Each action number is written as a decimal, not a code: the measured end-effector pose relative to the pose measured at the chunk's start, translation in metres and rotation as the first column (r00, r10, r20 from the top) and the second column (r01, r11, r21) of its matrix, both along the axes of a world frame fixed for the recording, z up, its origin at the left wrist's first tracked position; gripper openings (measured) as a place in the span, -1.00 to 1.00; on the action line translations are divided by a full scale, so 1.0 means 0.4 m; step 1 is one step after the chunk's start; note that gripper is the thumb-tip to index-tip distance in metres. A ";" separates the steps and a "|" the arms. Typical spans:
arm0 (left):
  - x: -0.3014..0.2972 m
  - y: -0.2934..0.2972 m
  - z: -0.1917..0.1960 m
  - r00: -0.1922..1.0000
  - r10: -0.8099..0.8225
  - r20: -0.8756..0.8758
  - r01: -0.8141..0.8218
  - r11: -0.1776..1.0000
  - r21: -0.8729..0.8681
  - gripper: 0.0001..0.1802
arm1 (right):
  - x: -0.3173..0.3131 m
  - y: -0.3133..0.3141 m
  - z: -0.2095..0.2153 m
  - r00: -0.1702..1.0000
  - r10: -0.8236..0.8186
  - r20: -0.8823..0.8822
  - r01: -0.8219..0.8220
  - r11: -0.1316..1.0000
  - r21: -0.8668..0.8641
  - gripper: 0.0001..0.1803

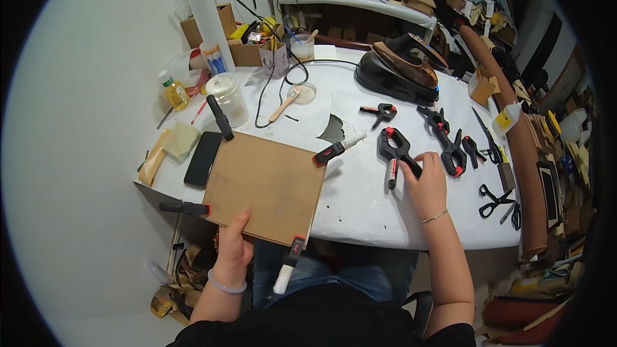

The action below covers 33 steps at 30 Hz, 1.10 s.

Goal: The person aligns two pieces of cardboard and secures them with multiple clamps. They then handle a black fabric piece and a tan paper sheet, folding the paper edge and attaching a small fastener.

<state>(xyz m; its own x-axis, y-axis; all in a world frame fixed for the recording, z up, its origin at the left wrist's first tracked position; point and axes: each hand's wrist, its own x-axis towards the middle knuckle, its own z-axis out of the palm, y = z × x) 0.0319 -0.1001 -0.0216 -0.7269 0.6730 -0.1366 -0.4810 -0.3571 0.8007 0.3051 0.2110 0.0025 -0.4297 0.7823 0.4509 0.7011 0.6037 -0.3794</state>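
My left hand (234, 247) grips the near edge of a flat brown board (263, 186), thumb on top and the other fingers hidden beneath. Small black clamps with red tips are fixed at its corners: one (220, 117) at the far left, one (329, 153) at the far right, one (184, 208) at the near left and one (294, 254) at the near right. Some clamp handles are wrapped in white. On the table to the right, my right hand (427, 183) is closed round a handle of a larger black spring clamp (393, 146) with red pads.
More spring clamps (443, 138) and scissors (493, 201) lie at the right. A black iron (398, 74) stands at the back, its cord crossing the table. A phone (203, 160), a sponge (182, 140), a white tub (227, 99) and a brush (285, 105) are at the left and middle.
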 end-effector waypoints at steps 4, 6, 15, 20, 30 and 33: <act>0.005 0.034 -0.017 0.996 0.016 -0.086 -0.015 1.000 0.008 -0.43 | -0.040 -0.004 -0.014 0.963 -0.092 0.253 0.098 0.995 -0.012 -0.11; 0.007 0.040 -0.015 0.996 0.027 -0.090 -0.027 1.000 0.008 -0.43 | -0.057 -0.010 0.016 0.929 -0.089 0.360 0.142 0.982 -0.123 -0.18; -0.050 0.004 0.036 0.994 -0.008 0.108 0.007 1.000 0.010 -0.43 | 0.017 -0.028 0.068 0.985 0.108 0.135 -0.058 0.942 -0.332 -0.47; -0.051 0.016 0.026 0.991 -0.039 0.127 0.035 0.999 0.029 -0.43 | 0.040 -0.207 0.156 0.930 0.359 -0.083 -0.345 0.770 -0.537 -0.53; -0.003 0.053 0.050 0.990 -0.141 -0.002 0.141 0.989 0.051 -0.43 | -0.015 -0.259 0.218 0.852 0.523 -0.021 -0.385 0.599 -0.702 -0.52; 0.001 0.053 0.059 0.989 -0.146 -0.029 0.147 0.989 0.032 -0.43 | -0.031 -0.261 0.225 0.849 0.528 0.039 -0.324 0.577 -0.750 -0.45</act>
<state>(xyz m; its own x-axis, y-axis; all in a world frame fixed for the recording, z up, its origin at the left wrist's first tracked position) 0.0323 -0.0789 0.0021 -0.6230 0.7766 -0.0936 -0.5089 -0.3116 0.8024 0.2927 0.1067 0.0924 -0.8066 0.5058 -0.3059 0.5582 0.4815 -0.6757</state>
